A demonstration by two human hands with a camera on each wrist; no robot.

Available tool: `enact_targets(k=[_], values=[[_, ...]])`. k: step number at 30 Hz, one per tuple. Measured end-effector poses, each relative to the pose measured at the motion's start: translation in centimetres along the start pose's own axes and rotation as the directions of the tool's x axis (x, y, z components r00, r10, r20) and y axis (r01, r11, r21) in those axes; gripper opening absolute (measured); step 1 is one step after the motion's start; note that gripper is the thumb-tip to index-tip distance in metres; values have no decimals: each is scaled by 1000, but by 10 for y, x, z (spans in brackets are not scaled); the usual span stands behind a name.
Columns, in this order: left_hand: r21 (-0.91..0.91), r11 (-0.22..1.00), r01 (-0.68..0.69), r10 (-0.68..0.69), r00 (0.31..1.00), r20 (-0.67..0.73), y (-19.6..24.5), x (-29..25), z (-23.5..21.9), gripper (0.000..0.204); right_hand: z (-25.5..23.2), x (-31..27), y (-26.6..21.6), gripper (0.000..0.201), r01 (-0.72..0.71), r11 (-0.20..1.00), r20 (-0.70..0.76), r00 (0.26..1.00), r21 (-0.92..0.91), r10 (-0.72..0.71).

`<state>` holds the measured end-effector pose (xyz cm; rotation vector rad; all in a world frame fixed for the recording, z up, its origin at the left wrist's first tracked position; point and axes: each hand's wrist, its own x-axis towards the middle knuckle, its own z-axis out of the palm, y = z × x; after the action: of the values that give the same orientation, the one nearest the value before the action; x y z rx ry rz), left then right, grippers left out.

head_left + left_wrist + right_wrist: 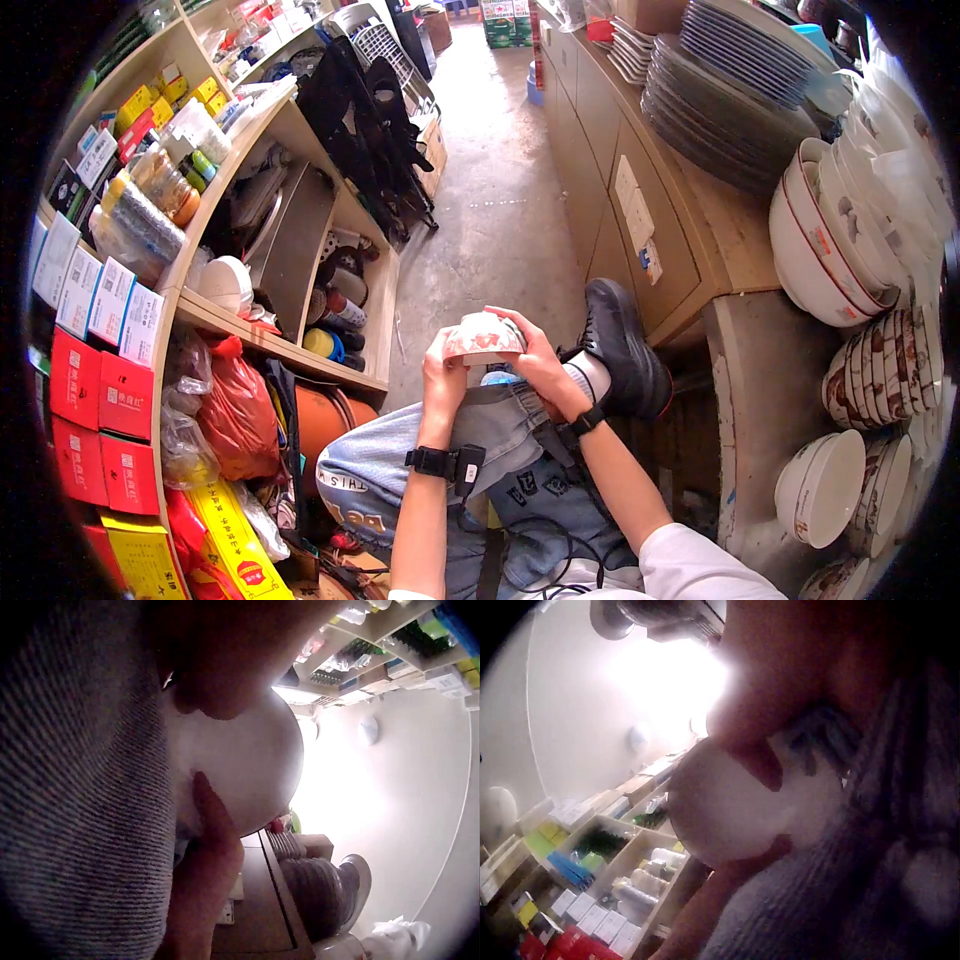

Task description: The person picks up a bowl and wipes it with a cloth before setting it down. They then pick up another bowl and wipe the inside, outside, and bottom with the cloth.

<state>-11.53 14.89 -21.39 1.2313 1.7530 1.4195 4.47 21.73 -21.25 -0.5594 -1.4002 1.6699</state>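
Observation:
Both hands hold a white bowl [484, 336] with a red floral pattern, tipped on its side above the lap. My left hand [441, 368] grips it at the left, and my right hand [538, 358] at the right, with fingers along the upper edge. In the left wrist view the plain pale inside of the bowl [251, 769] faces the camera, with fingers of both hands over its rim. The right wrist view shows the same round inside of the bowl [720, 802], a thumb lying on it from each side.
Stacked plates [720, 110] and large bowls [815, 240] stand on the cabinet at right, with patterned bowls [880, 375] below. Shelves at left hold red boxes [100, 385] and jars. A black shoe [625, 350] rests ahead on the grey floor [490, 190]. Black cables [570, 550] cross the lap.

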Motion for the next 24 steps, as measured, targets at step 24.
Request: enact_targets(k=[24], values=[[2, 992, 122, -121, 978, 169, -12, 0, 4, 34, -4, -4, -10, 61, -131, 926, -36, 987, 354, 154]])
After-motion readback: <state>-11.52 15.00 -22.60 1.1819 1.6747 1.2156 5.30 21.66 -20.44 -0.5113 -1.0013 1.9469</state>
